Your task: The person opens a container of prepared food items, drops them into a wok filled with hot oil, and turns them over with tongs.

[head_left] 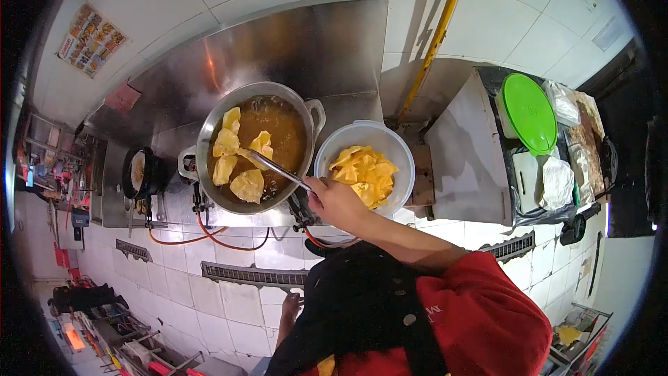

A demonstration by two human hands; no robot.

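My right hand (334,200) is closed around the handle of a long metal utensil (275,167). The utensil's far end reaches among yellow pieces (226,142) in a large two-handled metal pot (202,167) of bubbling brown oil (278,122). Below my right forearm lies a clear plastic tub (406,167), right of the pot, holding many folded yellow-orange pieces (369,170). Low in the view, my left hand (291,306) hangs beside the dark apron, its fingers curled near a small greyish thing too small to make out.
A dark pan (142,170) sits on the stove at the left. Orange hoses (223,240) run below the counter's front edge. To the right, a side counter bears a green-lidded container (529,115) and white bags (557,182). A yellow pipe (435,45) rises along the wall.
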